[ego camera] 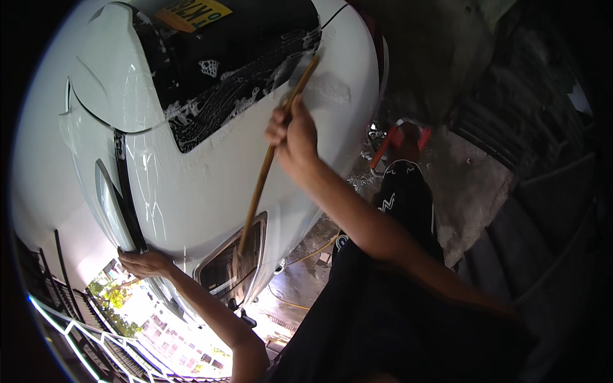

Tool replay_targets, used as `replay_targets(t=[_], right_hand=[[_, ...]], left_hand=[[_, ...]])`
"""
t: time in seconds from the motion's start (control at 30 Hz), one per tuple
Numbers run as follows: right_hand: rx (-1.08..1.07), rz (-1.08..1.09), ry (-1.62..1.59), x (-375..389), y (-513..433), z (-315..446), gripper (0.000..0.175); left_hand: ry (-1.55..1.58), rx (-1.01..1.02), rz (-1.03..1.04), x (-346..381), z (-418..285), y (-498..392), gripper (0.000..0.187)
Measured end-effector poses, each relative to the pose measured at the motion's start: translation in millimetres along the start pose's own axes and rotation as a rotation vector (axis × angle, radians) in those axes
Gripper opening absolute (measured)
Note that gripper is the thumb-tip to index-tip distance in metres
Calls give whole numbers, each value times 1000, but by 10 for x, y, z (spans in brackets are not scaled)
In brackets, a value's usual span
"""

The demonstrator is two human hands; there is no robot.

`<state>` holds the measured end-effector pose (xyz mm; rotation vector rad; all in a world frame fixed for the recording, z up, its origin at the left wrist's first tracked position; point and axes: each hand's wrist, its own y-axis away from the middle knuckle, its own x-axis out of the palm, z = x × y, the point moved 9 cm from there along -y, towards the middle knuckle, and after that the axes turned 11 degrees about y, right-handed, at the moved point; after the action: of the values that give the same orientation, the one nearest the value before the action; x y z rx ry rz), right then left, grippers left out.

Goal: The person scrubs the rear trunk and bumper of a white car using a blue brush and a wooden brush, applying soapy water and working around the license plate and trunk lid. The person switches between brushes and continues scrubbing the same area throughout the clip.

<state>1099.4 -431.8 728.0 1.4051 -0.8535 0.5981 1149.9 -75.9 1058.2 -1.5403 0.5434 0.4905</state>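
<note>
My right hand (294, 131) is closed around a long wooden pole (261, 179), held slantwise over the rear of a white car (215, 177). The pole's upper end lies near the corner of the dark rear window (191, 91), which has soap suds and wet streaks on it. Its lower end reaches over the side window (234, 268); whether it touches the glass I cannot tell. My left hand (146, 263) grips the roof rail (112, 206) at the car's roof edge, its fingers partly hidden. Foam also marks the white paint beside the rear window.
A licence plate (194, 14) appears at the top. My leg and red footwear (400, 139) are on the wet concrete floor (469, 191) beside the car. A yellow hose (313, 251) runs along the ground. Dark, ridged objects (536, 110) stand at right; lit hexagonal lamps (103, 340) show at lower left.
</note>
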Motion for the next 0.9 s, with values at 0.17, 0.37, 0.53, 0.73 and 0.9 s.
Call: replay_targets(t=[0.17,0.37,0.53,0.73,0.9], right_hand=[[64,36,-25,-144,-90,-210,35],[176,-59,26,117,186,-39,34],[177,38,67,339,304,54,35],[-22,69,323,348,332,-73,33],[-87,174,502,525,390,-175,33]], left_hand=[[30,45,12,11,-20,-5,71],[210,-12,18,33,33,-1,68],[44,82,-27,-24,-60,17,69],[186,-18,-74,-37,-5,41,67],[136,-55,-66,-33,-37,57,62]])
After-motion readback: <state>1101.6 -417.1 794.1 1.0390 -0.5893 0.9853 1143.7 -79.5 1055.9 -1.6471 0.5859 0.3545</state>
